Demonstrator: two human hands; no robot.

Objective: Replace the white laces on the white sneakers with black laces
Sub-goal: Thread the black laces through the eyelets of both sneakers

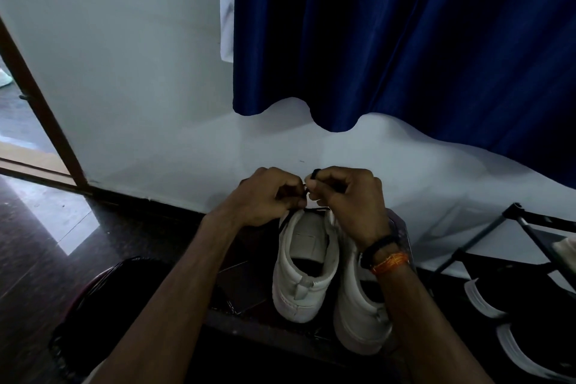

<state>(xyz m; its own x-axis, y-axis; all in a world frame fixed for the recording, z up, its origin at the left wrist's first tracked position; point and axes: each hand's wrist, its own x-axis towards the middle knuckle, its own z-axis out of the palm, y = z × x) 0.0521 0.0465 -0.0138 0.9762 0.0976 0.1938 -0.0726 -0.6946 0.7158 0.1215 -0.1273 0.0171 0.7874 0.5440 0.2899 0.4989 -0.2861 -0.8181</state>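
Two white sneakers stand side by side on the dark floor, heels toward me: the left sneaker [304,271] and the right sneaker [358,315], partly under my right forearm. A black lace [314,210] runs across the top of the left sneaker's tongue. Both hands meet just above that sneaker's front. My left hand [268,196] and my right hand [346,199] each pinch the black lace, fingertips almost touching. A short loop of lace sticks up from my right fingers. The sneakers' eyelets are hidden by my hands.
A white wall and a hanging blue curtain [405,34] stand close behind the sneakers. A black metal shoe rack [530,227] with dark, white-soled shoes [511,346] is at the right. A dark round object [103,305] sits at the lower left. A doorway [18,134] opens at the far left.
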